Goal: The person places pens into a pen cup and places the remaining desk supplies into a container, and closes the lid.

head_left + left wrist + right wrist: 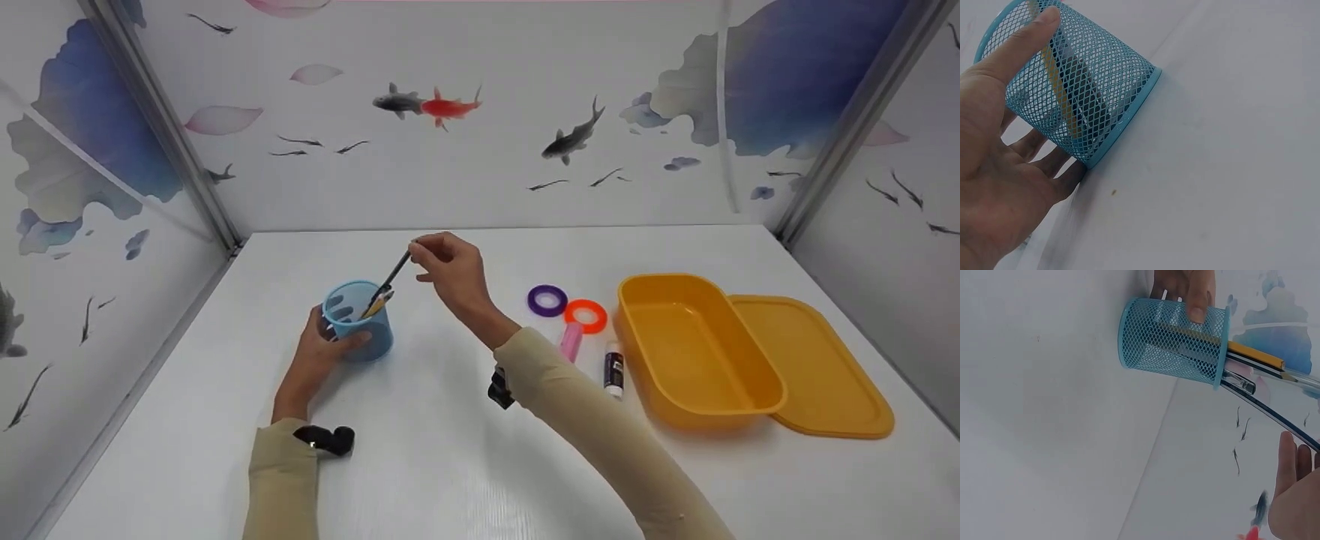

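Note:
My left hand point(315, 360) grips a light blue mesh pen cup point(379, 341) at the table's left. Its thumb lies across the mesh on one side and its fingers are on the other, as the left wrist view shows. The cup stands on the table. Above it, my right hand point(457, 274) pinches the upper end of a dark pencil point(1275, 416), whose lower end is inside the cup. A yellow pencil point(1258, 354), a clear-barrelled pen point(1303, 379) and a metal-clipped item point(1238, 382) also stick out of the cup.
Right of my right hand lie a purple ring point(533, 301), an orange ring point(601, 319), a pink stick-like item point(571, 341) and a glue stick point(614, 371). Beyond them stands a yellow box point(776, 390), beside its lid point(825, 367). Printed walls border the table.

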Available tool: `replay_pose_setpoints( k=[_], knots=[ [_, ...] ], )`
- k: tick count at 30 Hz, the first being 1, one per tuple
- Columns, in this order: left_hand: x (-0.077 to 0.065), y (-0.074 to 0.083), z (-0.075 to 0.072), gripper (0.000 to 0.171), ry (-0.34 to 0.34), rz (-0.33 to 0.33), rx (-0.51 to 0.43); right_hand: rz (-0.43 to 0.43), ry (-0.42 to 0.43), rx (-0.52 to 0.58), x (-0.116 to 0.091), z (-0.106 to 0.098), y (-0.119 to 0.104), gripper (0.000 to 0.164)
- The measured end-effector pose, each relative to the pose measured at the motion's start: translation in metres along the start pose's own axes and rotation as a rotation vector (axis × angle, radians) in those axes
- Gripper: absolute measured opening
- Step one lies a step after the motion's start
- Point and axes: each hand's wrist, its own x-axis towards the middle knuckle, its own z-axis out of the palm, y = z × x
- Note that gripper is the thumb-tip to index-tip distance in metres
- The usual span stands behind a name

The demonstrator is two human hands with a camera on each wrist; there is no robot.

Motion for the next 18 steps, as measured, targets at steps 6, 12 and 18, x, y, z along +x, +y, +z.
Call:
replay_pose_setpoints(
  k=[6,12,18],
  knots=[
    [0.001,-0.001,0.000,0.105,0.009,-0.004,0.000,0.049,-0.009,-0.071,-0.002,0.005,0.010,0.023],
    [0.001,-0.002,0.000,0.105,0.015,0.003,-0.003,0.101,-0.026,-0.106,-0.006,0.011,0.020,0.021],
    [0.002,-0.002,0.001,0.101,0.011,0.015,-0.019,0.120,-0.044,-0.112,-0.008,0.013,0.028,0.021]
  ],
)
